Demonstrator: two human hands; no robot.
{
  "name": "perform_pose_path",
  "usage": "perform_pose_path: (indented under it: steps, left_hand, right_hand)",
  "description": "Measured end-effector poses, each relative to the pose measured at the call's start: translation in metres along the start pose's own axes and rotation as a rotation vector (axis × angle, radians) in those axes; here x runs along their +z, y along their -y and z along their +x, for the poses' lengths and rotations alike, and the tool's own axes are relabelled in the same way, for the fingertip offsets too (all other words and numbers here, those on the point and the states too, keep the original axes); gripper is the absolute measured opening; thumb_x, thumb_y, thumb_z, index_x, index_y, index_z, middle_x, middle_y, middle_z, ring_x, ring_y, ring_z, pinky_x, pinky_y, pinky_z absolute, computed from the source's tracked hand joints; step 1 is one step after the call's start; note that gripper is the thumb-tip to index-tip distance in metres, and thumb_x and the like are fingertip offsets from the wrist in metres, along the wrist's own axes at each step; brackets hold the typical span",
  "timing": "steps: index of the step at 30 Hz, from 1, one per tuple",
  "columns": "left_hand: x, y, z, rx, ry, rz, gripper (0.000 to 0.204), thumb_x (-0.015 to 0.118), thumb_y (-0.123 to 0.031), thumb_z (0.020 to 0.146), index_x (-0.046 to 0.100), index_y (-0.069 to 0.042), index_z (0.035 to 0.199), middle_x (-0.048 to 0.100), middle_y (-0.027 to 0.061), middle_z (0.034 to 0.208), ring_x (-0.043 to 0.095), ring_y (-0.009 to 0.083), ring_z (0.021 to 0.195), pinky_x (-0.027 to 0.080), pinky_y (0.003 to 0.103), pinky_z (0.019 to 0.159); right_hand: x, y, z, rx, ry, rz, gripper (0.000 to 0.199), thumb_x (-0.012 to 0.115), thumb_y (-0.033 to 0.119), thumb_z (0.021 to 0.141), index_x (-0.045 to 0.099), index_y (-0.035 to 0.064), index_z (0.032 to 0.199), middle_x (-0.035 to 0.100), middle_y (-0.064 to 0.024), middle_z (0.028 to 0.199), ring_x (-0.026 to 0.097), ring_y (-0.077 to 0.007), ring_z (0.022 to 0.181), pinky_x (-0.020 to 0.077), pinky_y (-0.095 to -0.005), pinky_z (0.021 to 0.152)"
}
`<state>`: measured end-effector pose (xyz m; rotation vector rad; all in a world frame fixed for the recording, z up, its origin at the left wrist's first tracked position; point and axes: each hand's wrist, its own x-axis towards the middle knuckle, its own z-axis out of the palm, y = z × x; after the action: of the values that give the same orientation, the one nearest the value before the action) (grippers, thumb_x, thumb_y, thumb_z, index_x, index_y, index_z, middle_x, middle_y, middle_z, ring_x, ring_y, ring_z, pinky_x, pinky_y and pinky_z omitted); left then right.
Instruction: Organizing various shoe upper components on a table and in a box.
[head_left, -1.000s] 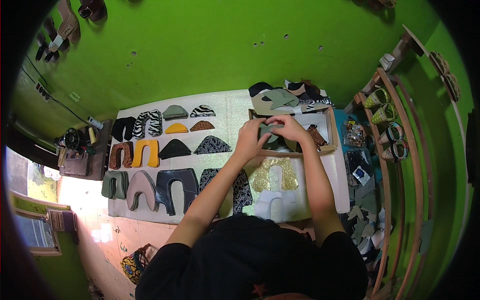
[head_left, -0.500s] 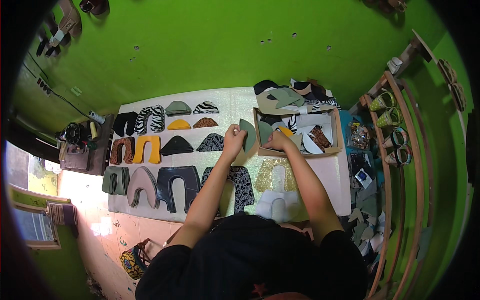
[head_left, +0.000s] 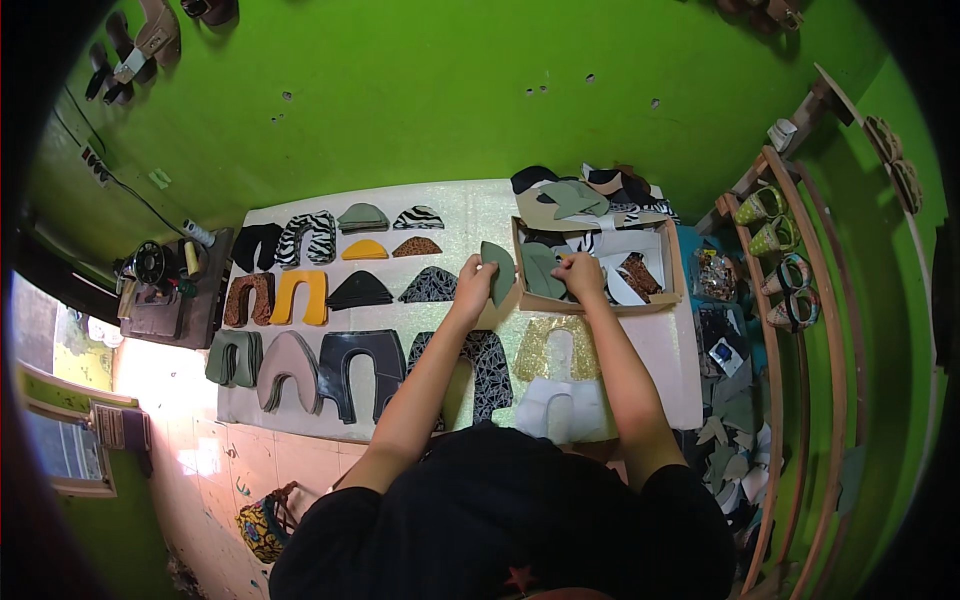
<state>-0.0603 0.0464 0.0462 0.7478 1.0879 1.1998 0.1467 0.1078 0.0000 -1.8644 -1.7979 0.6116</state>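
Note:
My left hand (head_left: 476, 286) pinches a green half-moon material piece (head_left: 499, 270) upright, just left of an open cardboard box (head_left: 677, 262). Over the box's left part is my right hand (head_left: 582, 276), its fingers closed; what they grip, if anything, is hidden. Beside those fingertips stands another green piece (head_left: 540, 268), with a sliver of yellow showing above them. Also in the box lie a leopard-print piece (head_left: 636, 277), white pieces and a zebra-print piece.
Left of my hands, sorted stacks cover the table: a yellow U-shaped stack (head_left: 299, 298), a black half-moon stack (head_left: 360, 289), a dark U-shaped stack (head_left: 361, 370). Loose offcuts (head_left: 570, 198) heap behind the box. A wooden rack (head_left: 795, 420) with sandals stands right.
My right hand has lifted slightly and shifted right inside the box. More green material shows beside it, and less of the yellow piece. The left hand keeps its green piece, nearly unmoved.

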Motion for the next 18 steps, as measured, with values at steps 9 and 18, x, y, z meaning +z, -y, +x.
perform_pose_path:
  steps: [9,18]
  left_hand:
    - [-0.008,-0.002,-0.01,0.03,-0.018,0.099,0.015,0.048,-0.019,0.085,0.045,-0.005,0.088,0.055,0.0074,0.082,0.056,0.0159,0.074,0.047,0.03,0.069]
    - [-0.009,-0.006,-0.018,0.027,0.013,0.082,0.015,0.049,-0.019,0.085,0.045,-0.005,0.088,0.055,0.0064,0.082,0.056,0.0153,0.074,0.048,0.031,0.067]
  right_hand:
    - [-0.024,0.015,-0.002,-0.28,-0.165,0.188,0.023,0.074,0.014,0.059,0.065,0.0007,0.075,0.059,-0.0113,0.059,0.057,-0.0222,0.053,0.0446,-0.0302,0.055]
    - [-0.035,0.019,-0.003,-0.388,-0.217,0.063,0.022,0.071,0.015,0.062,0.062,-0.0023,0.072,0.06,-0.0147,0.067,0.058,-0.0264,0.062,0.0447,-0.032,0.057]
